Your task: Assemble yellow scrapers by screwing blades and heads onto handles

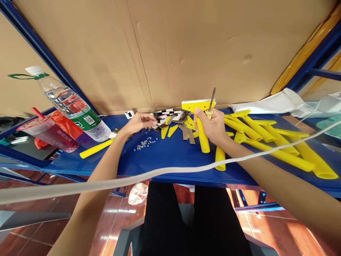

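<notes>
Two hands over a blue steel bench, a cardboard backing behind it, glossy red-brown floor tiles below.
The right hand grips a yellow plastic scraper and a small yellow-handled screwdriver together; the left hand hangs loosely curled, nothing visible in it, just beside a heap of steel blades. A white cable crosses both forearms; the scattered small screws are too tiny to make out.

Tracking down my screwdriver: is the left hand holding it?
No, the right hand holds the screwdriver upright, together with a yellow plastic scraper.
</notes>
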Demonstrator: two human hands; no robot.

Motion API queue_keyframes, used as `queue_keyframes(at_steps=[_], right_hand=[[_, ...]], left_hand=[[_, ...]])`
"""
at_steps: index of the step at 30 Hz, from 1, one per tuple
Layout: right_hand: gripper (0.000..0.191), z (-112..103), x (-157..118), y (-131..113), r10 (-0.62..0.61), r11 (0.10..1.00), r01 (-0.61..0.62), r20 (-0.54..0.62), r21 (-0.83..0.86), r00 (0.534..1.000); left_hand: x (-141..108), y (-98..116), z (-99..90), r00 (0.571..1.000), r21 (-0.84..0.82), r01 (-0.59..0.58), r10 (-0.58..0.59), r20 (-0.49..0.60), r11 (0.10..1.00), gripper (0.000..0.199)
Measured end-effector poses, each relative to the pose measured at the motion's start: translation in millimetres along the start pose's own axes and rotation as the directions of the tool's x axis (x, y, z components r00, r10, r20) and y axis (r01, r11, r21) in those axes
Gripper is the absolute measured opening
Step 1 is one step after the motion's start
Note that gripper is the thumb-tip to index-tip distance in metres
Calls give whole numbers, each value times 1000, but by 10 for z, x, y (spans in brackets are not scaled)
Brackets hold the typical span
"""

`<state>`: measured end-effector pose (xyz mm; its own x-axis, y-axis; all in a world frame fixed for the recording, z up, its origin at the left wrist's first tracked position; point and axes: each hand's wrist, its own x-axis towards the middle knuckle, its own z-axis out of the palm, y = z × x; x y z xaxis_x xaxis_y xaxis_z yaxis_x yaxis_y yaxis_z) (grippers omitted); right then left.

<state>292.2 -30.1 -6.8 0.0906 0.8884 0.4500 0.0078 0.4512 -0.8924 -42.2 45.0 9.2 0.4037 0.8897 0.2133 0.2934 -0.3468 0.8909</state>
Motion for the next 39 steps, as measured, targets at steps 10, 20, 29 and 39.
queue_keyframes(at_steps=[10,20,29,39], right_hand=[[29,60,28,116,201,975,-207,84,79,976],[34,64,3,78,293,954,-299,194,5,936],[30,101,-29,23,423,905,-407,383,-126,821],[36,155,-69,20,488,870,-456,453,-186,747]], left_hand=[[-157,30,-98,904,389,0,-166,394,921,35],[-120,-16,-29,891,386,-48,-135,434,921,41],[-103,49,424,986,-74,-144,150,75,987,45],[-107,10,829,979,-173,-134,157,128,976,41]])
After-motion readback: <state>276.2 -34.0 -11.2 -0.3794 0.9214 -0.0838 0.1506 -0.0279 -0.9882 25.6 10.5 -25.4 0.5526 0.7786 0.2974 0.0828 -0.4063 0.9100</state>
